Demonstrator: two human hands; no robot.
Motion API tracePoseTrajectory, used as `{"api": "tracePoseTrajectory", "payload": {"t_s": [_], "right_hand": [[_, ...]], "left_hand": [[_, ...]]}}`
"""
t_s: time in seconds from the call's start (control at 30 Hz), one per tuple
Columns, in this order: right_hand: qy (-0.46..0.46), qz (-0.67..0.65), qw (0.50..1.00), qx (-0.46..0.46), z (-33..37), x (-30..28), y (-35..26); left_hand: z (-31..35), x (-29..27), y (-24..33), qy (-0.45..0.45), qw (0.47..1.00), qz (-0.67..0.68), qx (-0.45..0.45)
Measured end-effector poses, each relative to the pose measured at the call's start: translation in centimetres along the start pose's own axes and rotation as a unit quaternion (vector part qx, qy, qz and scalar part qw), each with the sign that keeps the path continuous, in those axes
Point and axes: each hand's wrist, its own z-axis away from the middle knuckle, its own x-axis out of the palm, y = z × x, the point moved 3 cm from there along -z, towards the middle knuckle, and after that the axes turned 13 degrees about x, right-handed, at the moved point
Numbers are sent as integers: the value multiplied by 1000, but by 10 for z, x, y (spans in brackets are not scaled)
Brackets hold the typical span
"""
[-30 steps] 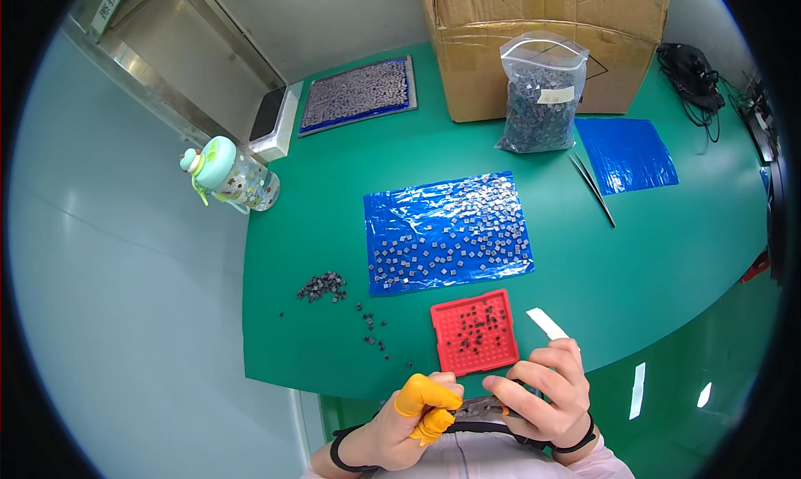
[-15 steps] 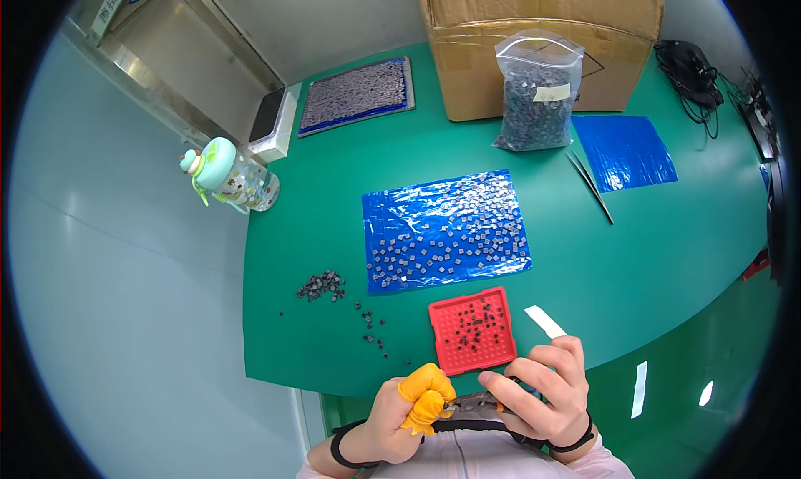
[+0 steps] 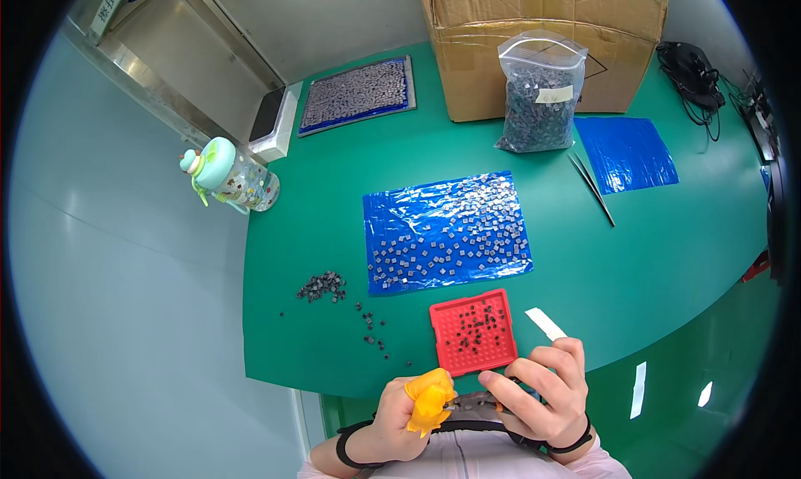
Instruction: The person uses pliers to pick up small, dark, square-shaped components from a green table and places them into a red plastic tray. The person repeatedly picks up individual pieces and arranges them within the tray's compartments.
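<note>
My left hand (image 3: 405, 412), with yellow covers on its thumb and finger, is closed at the table's near edge. Whatever it pinches is hidden by the covers. Right beside those fingertips are the jaws of a pair of pliers (image 3: 477, 402), gripped in my right hand (image 3: 546, 395), whose fingers curl over the handles. Just beyond both hands lies a red tray (image 3: 442, 333) with a dimpled floor and several small dark pieces scattered in it. Behind the tray is a blue plastic sheet (image 3: 400, 220) covered with many small grey square pieces.
To the left sit a pile of dark pieces (image 3: 321, 286) and a bottle (image 3: 242, 183). Tweezers (image 3: 592, 189), another blue sheet (image 3: 626, 153), a filled zip bag (image 3: 538, 103) and a cardboard box (image 3: 467, 78) stand farther back. A loaded panel (image 3: 355, 95) lies far left.
My left hand has turned a little at the plier jaws, so the yellow covers now face differently. My right hand and the pliers stay nearly in place.
</note>
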Motion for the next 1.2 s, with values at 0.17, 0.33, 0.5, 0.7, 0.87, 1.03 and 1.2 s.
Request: {"api": "tracePoseTrajectory", "payload": {"t_s": [0.17,0.33,0.5,0.7,0.87,1.03,1.2], "right_hand": [[-36,-110,990,81,-4,4,6],[-91,-213,962,141,-6,6,8],[-124,-231,955,142,-8,5,2],[-104,-180,973,105,-10,4,-2],[-53,-127,989,54,-4,3,0],[-20,-77,997,17,-3,0,-2],[-2,-54,999,7,-1,-1,-3]], "left_hand": [[-6,-4,7,18,992,-120,-20],[-15,-5,18,-7,942,-319,106],[-14,-11,19,-49,911,-356,202],[-14,-9,23,-63,913,-343,213],[-14,-5,21,-63,949,-254,178],[-9,-7,16,-61,962,-210,160],[-9,-5,15,-76,995,-51,44]]}}
